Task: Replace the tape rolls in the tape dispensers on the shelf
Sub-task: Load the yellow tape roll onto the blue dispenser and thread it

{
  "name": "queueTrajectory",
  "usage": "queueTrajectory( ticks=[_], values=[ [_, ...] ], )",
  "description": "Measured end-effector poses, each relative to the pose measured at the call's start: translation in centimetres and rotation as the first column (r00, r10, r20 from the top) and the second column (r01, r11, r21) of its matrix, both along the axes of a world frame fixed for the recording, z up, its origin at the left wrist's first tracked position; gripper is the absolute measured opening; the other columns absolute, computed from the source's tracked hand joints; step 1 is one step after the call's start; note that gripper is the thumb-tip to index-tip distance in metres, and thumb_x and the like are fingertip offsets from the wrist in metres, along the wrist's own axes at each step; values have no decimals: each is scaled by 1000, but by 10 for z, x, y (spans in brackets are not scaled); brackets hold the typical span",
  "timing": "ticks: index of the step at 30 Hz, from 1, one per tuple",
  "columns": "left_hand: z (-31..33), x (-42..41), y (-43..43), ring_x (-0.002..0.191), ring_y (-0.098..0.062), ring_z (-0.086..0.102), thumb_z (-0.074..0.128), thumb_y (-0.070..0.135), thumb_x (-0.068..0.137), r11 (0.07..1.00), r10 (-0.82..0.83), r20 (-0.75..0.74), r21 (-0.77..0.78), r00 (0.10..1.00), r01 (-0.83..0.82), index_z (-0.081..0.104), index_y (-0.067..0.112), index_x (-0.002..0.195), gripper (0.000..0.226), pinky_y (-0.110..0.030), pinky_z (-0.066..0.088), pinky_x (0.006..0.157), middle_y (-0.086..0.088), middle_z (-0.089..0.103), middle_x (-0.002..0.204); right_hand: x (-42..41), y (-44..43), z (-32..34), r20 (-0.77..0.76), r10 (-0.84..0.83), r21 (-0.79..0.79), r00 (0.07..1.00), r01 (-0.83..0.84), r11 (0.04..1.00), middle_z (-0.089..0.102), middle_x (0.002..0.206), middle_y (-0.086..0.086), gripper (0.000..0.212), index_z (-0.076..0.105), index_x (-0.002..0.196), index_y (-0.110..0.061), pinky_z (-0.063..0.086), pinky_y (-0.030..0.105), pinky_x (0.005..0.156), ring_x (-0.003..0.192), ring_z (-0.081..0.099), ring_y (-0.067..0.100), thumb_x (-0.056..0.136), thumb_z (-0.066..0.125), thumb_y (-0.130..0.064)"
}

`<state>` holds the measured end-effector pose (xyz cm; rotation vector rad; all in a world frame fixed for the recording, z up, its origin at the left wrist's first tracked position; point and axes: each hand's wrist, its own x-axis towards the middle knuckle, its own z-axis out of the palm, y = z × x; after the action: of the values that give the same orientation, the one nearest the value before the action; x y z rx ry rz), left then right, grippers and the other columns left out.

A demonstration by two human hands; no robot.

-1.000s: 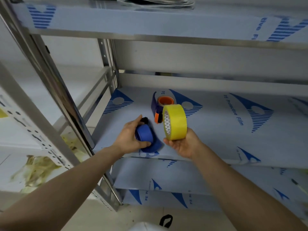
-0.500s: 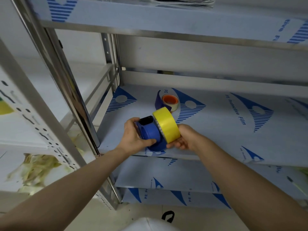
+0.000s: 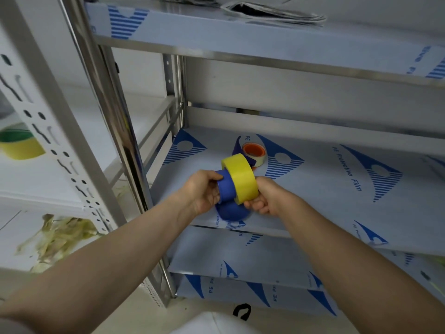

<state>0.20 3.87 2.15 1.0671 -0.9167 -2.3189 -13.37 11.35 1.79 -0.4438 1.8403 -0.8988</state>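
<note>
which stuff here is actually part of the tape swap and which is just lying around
Part of the job:
- yellow tape roll, in the right hand
- blue dispenser, held by the left hand
- second dispenser with an orange core, on the shelf behind

Just lying about:
- papers on the upper shelf
- yellow-green roll on the left rack
- yellowish scraps lower left

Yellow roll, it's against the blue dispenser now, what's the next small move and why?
Probably push the yellow roll further onto the blue dispenser hub with the right hand. The left hand already braces the dispenser, and the roll sits tight against its side, though whether it is fully seated cannot be told.
</note>
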Motion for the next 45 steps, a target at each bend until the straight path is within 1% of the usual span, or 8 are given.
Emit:
queueTrajectory(
  ticks=[5,10,14,18,25,30,39,45],
  values=[
    [14,0,-2,35,-15,58,31,29,91,999,-54,-34,6,998,54,54,10,71,35,-15,46,39,-2,60,44,8,-5,-2,83,33,-2,996,-33,999,54,48,10,31,51,64,-13,13,10,33,29,28,8,88,35,-23],
    [15,-3,-9,62,-22,67,48,53,86,996,-87,-53,14,995,88,65,7,86,49,-25,55,57,-9,70,69,21,-8,1,153,71,-50,986,-64,997,54,49,8,37,55,68,-11,19,12,31,30,35,9,93,36,-31],
    [11,-7,-8,83,-24,65,68,32,82,986,-52,86,-152,995,65,61,3,116,45,-31,54,64,-14,68,101,32,-10,4,16,112,11,994,-112,994,61,52,13,43,55,93,-6,30,13,34,31,45,12,96,33,-43],
    [1,-3,-7,79,-22,66,70,10,80,968,-86,113,-226,990,110,58,-1,119,42,-28,56,56,-13,68,94,24,-13,3,-288,147,84,946,-128,988,61,58,14,48,51,107,0,33,18,38,35,47,17,98,29,-42],
    [-13,-3,0,86,-21,66,72,-9,70,901,-158,130,-387,979,196,57,0,118,51,-28,58,70,-12,68,101,13,-14,-2,83,-83,-189,993,98,977,68,105,11,60,58,112,-16,52,43,91,98,65,27,83,45,-66],
    [-22,-1,4,90,-27,62,70,-20,64,861,-151,234,-446,961,244,56,3,111,55,-36,55,78,-14,65,98,17,-15,-6,92,-185,-334,979,205,920,67,110,12,36,59,109,-9,53,39,89,101,65,26,88,59,-38],
    [-19,-5,7,95,-29,59,56,8,86,921,-83,206,-358,975,154,59,7,101,16,-43,50,88,-19,62,105,23,-7,-17,6,-127,-423,992,118,898,68,110,17,30,64,102,-8,52,43,93,101,65,28,94,50,-33],
    [-15,-6,3,76,-22,63,50,14,90,937,-44,173,-333,984,101,57,-1,110,26,-30,55,63,-14,65,89,32,1,-26,-201,16,-479,980,-112,871,67,113,13,28,64,116,-18,47,52,98,107,62,29,94,51,-31]
  ],
)
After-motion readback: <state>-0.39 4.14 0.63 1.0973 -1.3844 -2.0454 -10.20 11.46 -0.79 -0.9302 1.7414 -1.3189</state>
